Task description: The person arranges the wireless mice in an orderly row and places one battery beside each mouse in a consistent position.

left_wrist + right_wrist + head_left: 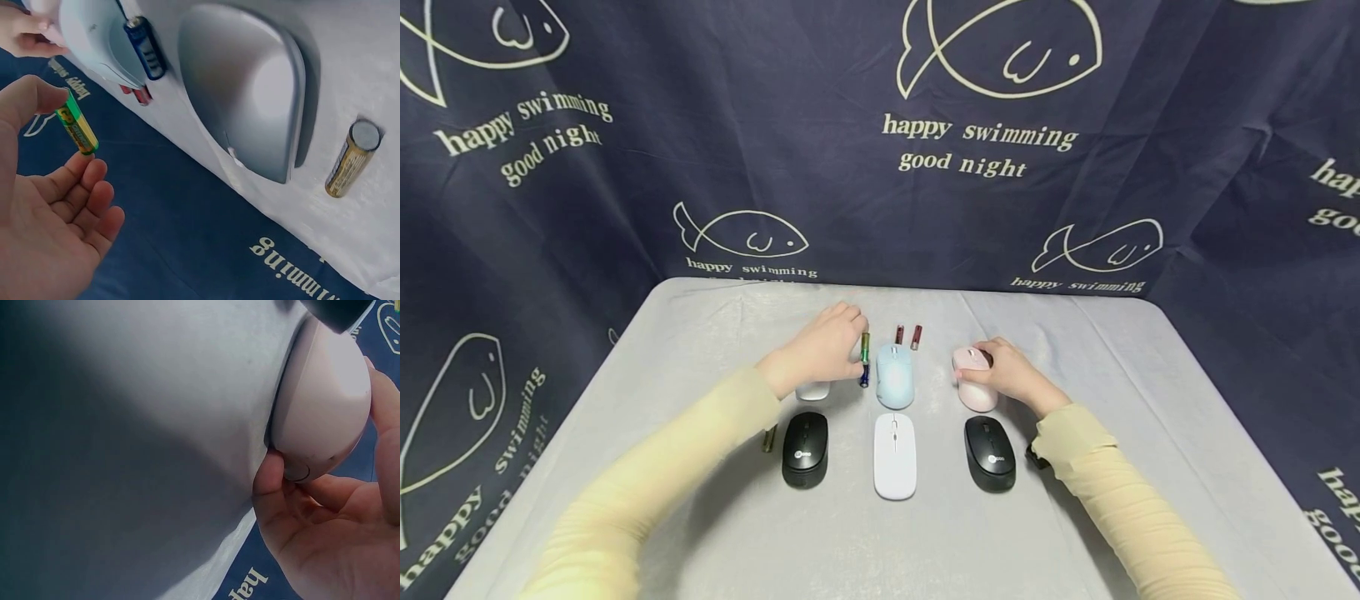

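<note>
My left hand (823, 346) pinches a green-and-gold battery (78, 125) end to end between thumb and a fingertip, the other fingers loosely bent. Beside it on the table lies a dark blue battery (145, 49), left of a light blue mouse (895, 379). Under my left forearm, a silver-white mouse (244, 87) is partly hidden in the head view. My right hand (1011, 371) grips a pink mouse (325, 394) at its sides, low over the table, with the thumb on its left side in the head view.
Two red batteries (917, 337) lie behind the light blue mouse. In the near row stand a black mouse (806, 450), a white mouse (895, 458) and another black mouse (990, 454). A gold battery (770, 438) lies by my left sleeve. Dark blue printed curtains surround the table.
</note>
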{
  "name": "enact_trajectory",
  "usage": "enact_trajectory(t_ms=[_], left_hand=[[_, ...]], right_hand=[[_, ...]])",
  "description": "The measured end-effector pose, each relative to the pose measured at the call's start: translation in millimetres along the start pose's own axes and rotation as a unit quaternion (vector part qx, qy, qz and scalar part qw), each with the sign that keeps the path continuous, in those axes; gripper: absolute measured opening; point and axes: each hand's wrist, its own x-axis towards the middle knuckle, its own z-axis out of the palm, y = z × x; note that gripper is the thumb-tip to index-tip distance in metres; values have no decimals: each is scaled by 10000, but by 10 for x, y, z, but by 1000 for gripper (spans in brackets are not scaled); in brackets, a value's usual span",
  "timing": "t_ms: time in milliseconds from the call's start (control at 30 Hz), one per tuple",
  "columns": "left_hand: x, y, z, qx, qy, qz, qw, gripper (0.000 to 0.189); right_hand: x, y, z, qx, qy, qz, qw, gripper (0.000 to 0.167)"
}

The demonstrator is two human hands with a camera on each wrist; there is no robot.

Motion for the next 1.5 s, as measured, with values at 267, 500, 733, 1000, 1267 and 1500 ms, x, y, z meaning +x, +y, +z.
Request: enact_trajectory(t_ms=[267,500,733,1000,1267,1500], left_hand=[[-206,106,-13,-21,55,22,10000,49],[-373,213,5,153,-64,33,9999,53],[-498,314,57,128,-152,-17,9998,55],[-620,396,152,42,-123,-10,9999,55],[-722,471,230,19,-217,114,9997,57],[-802,547,271,56,-404,238,9989,55]], right_hand=[[10,-2,0,-54,-39,31,10000,77],[6,1,-1,-37,-45,41,10000,77],[-7,-12,-11,-44,-48,49,10000,75],[-2,-12,-4,-45,-22,2,10000,74],[4,-5,0,-13,-34,30,10000,76],[5,-2,-2,-11,-45,16,10000,76]])
